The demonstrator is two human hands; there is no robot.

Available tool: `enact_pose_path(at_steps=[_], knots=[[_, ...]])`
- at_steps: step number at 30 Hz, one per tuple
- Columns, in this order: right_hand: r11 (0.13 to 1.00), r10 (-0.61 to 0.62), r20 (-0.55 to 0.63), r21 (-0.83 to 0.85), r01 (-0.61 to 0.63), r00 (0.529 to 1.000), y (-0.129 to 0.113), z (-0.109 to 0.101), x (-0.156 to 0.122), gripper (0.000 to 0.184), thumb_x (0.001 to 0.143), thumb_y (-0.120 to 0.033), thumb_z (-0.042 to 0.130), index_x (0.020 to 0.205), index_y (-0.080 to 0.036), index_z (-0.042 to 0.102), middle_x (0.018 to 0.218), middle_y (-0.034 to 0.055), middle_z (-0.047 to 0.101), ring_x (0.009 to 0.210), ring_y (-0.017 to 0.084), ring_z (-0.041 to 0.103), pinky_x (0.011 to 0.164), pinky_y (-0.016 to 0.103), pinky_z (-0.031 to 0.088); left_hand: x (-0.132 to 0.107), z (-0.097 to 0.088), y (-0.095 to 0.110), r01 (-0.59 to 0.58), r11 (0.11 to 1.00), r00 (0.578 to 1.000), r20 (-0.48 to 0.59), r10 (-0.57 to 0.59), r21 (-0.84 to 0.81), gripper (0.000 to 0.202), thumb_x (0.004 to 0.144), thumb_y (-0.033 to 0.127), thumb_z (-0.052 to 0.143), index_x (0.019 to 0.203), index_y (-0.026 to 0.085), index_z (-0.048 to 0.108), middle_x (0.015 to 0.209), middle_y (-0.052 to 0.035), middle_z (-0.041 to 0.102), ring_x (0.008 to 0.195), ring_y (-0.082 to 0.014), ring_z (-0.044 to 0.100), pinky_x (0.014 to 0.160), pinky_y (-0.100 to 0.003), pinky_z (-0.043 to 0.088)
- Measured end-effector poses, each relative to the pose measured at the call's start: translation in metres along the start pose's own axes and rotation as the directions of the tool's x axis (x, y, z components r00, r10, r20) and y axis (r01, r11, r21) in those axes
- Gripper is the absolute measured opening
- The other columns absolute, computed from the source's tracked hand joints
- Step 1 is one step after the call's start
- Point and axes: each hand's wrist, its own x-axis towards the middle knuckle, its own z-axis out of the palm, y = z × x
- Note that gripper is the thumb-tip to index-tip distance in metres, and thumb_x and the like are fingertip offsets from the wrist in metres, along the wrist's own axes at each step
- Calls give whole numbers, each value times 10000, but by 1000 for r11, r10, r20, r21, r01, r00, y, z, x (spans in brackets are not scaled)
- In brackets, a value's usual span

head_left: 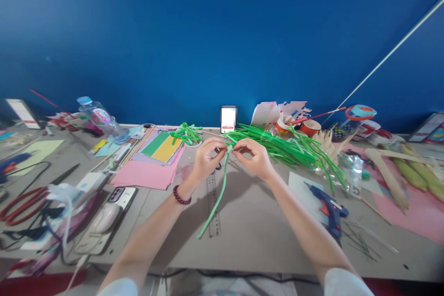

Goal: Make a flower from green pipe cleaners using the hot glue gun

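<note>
My left hand (205, 159) and my right hand (254, 156) meet above the middle of the table, fingers pinched together on a green pipe cleaner (218, 196). Its top end is bunched between my fingertips and its long tail hangs down toward me over a metal ruler (212, 203). A dark red bead bracelet sits on my left wrist. A big pile of green pipe cleaners (287, 148) lies just behind my right hand. A finished green loop shape (187, 133) rests behind my left hand.
Pink, green and yellow paper sheets (156, 162) lie left of centre. A blue glue gun (329, 208) lies at the right. A phone (122, 195), cables and red scissors (21, 203) crowd the left. Cups, a water bottle (100, 118) and corn husks (412, 171) line the back and right.
</note>
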Motion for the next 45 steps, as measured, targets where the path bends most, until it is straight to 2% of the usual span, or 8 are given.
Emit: enact_pose_path(at_steps=[7,14,22,31,36,40,42,45], knots=[[999,11,-48,31,-9,999,3,3,-1,98,832,-281,576,833,-211,645,855,52,633,674,155,635,630,313,574,-2,5,5,17,1000,1000,17,-17,-24,59,811,213,610,826,162,635,829,-63,632,736,-134,598,635,-255,509],[996,-41,-30,73,43,999,4,0,-2,126,835,-300,580,835,-212,670,867,70,638,718,169,640,620,316,597,0,6,9,34,998,999,31,-33,-51,60,816,224,615,811,167,630,799,-54,625,704,-128,586,616,-253,498],[998,-8,-30,54,10,1000,-3,0,-1,98,811,-270,590,793,-195,650,830,64,641,725,169,642,633,302,583,-1,5,8,-26,999,999,32,27,-29,34,820,183,605,794,168,621,821,-61,628,768,-143,602,684,-280,499],[999,32,-71,19,-30,997,-11,5,-2,81,794,-271,585,762,-211,630,820,54,629,725,174,624,639,317,570,-1,6,8,33,998,999,21,-31,-53,73,813,236,620,778,175,635,806,-63,641,774,-153,606,691,-292,503],[981,124,-11,154,-121,992,-6,2,0,133,804,-323,598,798,-197,638,849,63,633,735,172,636,682,328,574,2,4,5,85,994,995,54,-81,-71,92,821,251,611,788,174,649,815,-66,649,775,-153,607,679,-284,509],[901,257,40,353,-254,966,1,-1,2,214,793,-369,621,900,-185,645,806,47,651,696,158,646,656,330,589,1,4,2,111,988,991,82,-103,-110,98,836,243,586,857,183,661,887,-74,649,793,-148,614,658,-266,516],[875,290,75,383,-296,954,3,-2,4,263,756,-381,662,934,-188,660,840,48,666,730,163,648,648,329,596,1,4,1,117,986,989,101,-105,-120,110,846,229,566,869,184,664,897,-75,647,805,-147,618,671,-265,518],[855,309,142,392,-340,941,4,-3,5,266,713,-383,700,888,-183,693,867,50,686,735,165,653,650,334,599,-1,5,-1,128,983,988,103,-115,-129,115,848,216,557,867,179,664,881,-72,649,799,-143,620,679,-261,519]])
